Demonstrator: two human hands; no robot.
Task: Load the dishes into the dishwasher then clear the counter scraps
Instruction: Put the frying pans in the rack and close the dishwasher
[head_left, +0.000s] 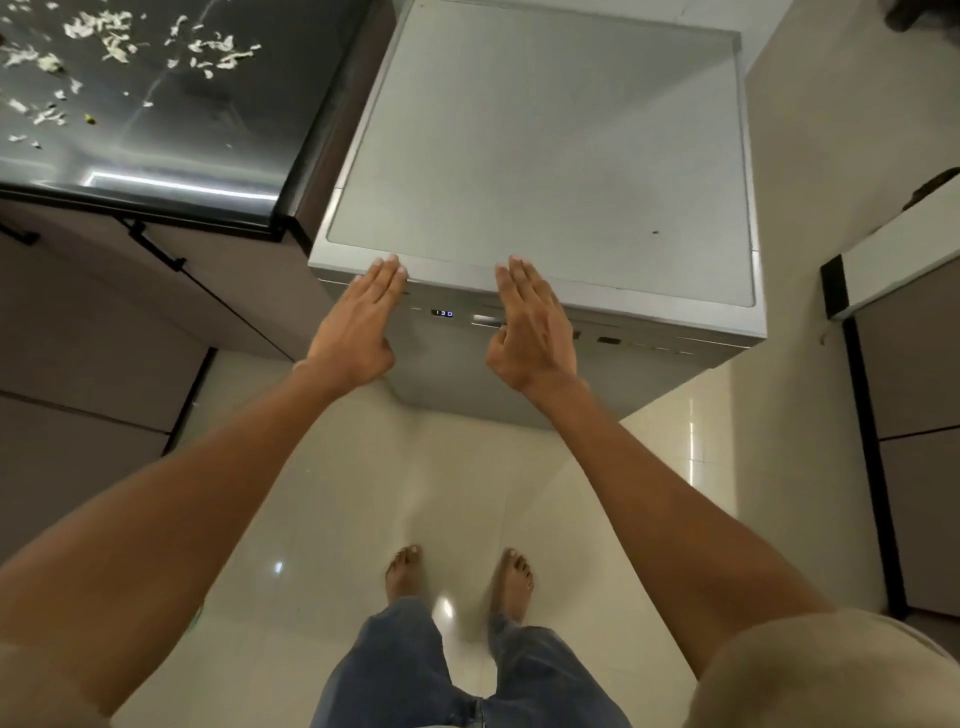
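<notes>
Head view, looking steeply down. The pale tiled floor (322, 519) fills the lower half of the field, glossy, with small bright reflections. Standing on it, against the far wall, is the dishwasher (545, 171), a silver-grey freestanding unit seen from above; its flat top panel is bare apart from one small dark speck near the front right corner, and its door is closed. To its left, touching or just beside its side, runs the dark glossy counter (171, 140), with brown cabinet fronts (88, 322) and black handles below. Pale, shredded scraps (119, 44) lie scattered over the far left part of the counter, well apart from the dishwasher; what they are made of cannot be told. No dishes are visible. At the right edge stands a further white-topped cabinet (904, 270). Both bare forearms reach forward from beige short sleeves. The left hand (361, 322) lies flat, fingers straight and together, fingertips touching the front top edge of the dishwasher near its left corner; it holds nothing. The right hand (530, 327) is likewise flat with straight fingers, pressed against the front edge near the middle, holding nothing. Between the hands, a small lit display (442, 313) on the control strip reads 1:30.
</notes>
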